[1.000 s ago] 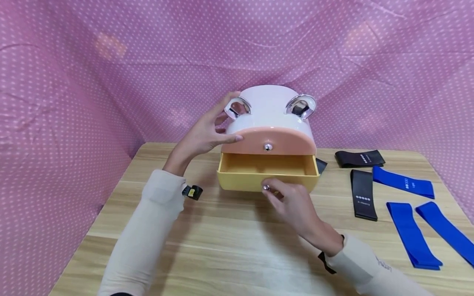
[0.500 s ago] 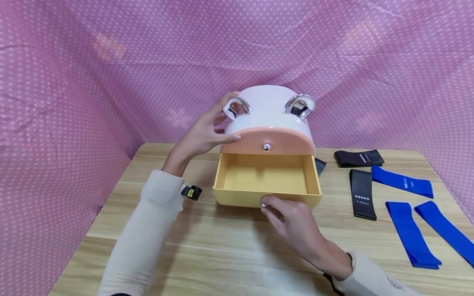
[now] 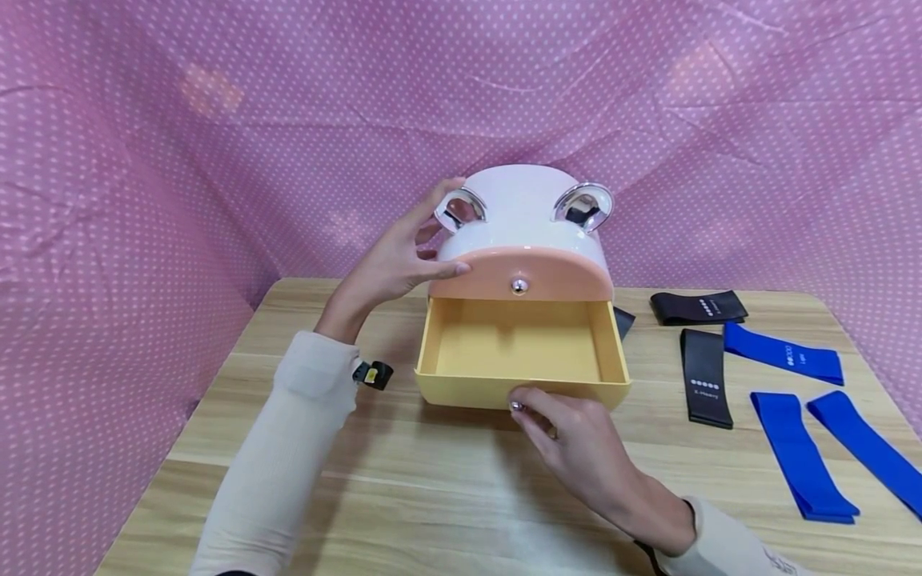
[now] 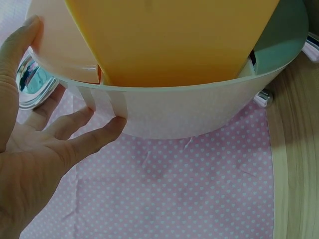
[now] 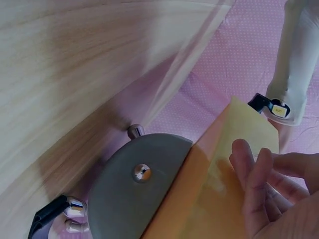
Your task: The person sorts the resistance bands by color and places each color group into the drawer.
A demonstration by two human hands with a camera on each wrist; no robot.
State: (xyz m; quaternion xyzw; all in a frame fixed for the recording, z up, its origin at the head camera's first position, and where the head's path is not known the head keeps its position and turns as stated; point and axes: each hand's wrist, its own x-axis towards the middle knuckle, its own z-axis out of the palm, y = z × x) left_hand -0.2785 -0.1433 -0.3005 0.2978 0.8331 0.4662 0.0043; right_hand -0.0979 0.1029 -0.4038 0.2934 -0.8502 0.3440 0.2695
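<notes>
Pink cloth [image 3: 519, 96] backs your table [image 3: 432, 496]; the yellow drawer [image 3: 519, 348] juts toward you from its white cabinet [image 3: 522, 204], front's long axis left-to-right, right hand [image 3: 579, 440] pinching the knob [image 3: 516, 406], spread left hand [image 3: 392, 254] gripping the cabinet.

Left sleeve [image 3: 266, 472]: cream, long, fitted, wide flat cuff [image 3: 317, 362]. Black wrist device [image 3: 380, 375], small yellow label [image 5: 279, 111]. Right sleeve [image 3: 723, 540]: same cream, dark lettering [image 3: 780, 562], too small to read; thin black strap [image 3: 651, 556] alongside.

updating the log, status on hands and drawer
Left hand gripping white cabinet, right hand pinching silver knob. Yellow drawer open. Flat bands off right, none blocking.
</notes>
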